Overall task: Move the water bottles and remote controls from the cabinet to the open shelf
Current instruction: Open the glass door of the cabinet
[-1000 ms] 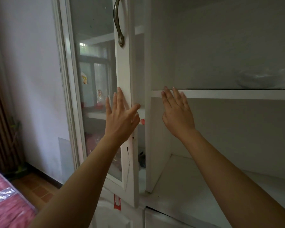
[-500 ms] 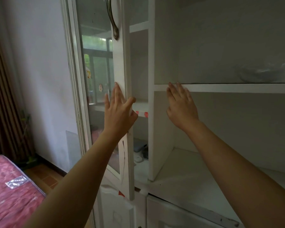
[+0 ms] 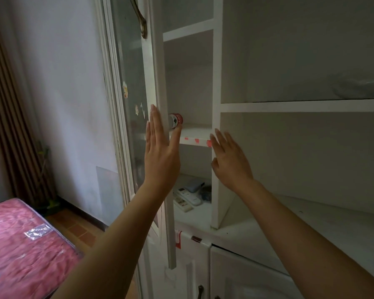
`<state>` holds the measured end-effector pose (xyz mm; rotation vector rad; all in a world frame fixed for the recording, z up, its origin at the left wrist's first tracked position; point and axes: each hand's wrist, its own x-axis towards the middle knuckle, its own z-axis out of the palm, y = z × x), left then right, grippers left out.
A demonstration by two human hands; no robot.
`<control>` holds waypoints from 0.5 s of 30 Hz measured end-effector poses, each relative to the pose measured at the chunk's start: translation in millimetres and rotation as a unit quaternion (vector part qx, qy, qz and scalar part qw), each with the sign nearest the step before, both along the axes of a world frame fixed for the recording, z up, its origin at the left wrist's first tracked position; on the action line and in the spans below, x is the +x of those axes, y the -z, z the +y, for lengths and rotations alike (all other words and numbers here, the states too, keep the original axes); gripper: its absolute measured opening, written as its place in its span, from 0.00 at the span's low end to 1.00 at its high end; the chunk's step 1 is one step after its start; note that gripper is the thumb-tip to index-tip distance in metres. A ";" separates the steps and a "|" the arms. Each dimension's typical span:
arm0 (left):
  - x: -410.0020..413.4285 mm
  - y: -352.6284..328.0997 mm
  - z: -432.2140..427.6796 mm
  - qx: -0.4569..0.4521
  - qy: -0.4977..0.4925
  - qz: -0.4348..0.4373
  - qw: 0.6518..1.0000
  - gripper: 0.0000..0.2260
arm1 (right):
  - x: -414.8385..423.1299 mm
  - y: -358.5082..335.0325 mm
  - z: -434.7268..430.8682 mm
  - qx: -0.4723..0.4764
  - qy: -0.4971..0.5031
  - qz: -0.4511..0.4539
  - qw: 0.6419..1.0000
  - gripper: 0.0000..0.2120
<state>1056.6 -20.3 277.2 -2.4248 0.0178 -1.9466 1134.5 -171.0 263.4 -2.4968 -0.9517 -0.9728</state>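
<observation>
- Head view: left hand [image 3: 160,156] raised flat, fingers spread and straight, holding nothing, palm against the edge of the glass cabinet door [image 3: 160,87], which stands ajar.
- Right hand [image 3: 230,160] also raised, fingers loosely spread, empty, fingertips near the white upright divider [image 3: 216,83] between cabinet and open shelf [image 3: 300,105].
- Just beyond the left hand's fingertips, on the cabinet's middle shelf [image 3: 194,139]: a water bottle [image 3: 175,121] lying on its side, red-and-white label showing, partly hidden by the door frame.
- Below and between the two hands, on the cabinet's lower shelf: white remote controls [image 3: 187,198] lying flat side by side, exact count unclear; behind them a pale blue object [image 3: 193,186] and a dark item too dim to identify.
- Right of the right hand: open shelf compartments, a clear plastic bag [image 3: 358,85] on the upper level.
- Far left of the left hand, low down: red mattress [image 3: 24,244] in plastic wrap, brown curtain [image 3: 11,126] by the wall.
</observation>
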 end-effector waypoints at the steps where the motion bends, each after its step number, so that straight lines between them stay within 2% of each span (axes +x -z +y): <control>1: -1.5 0.5 1.0 -0.003 0.000 0.001 1.000 0.22 | -1.6 4.8 2.9 0.001 -0.007 0.008 1.000 0.29; 6: -20.1 2.6 26.6 0.011 -0.038 -0.002 0.999 0.22 | -10.6 24.8 45.1 0.012 -0.080 0.033 0.996 0.32; 10: -29.2 3.5 35.5 0.031 -0.034 -0.003 0.999 0.18 | -19.7 42.3 67.3 0.031 -0.120 0.105 0.987 0.30; 15: -55.6 2.6 58.9 0.041 -0.050 -0.011 0.998 0.20 | -43.8 63.0 105.8 0.039 -0.235 0.188 0.953 0.32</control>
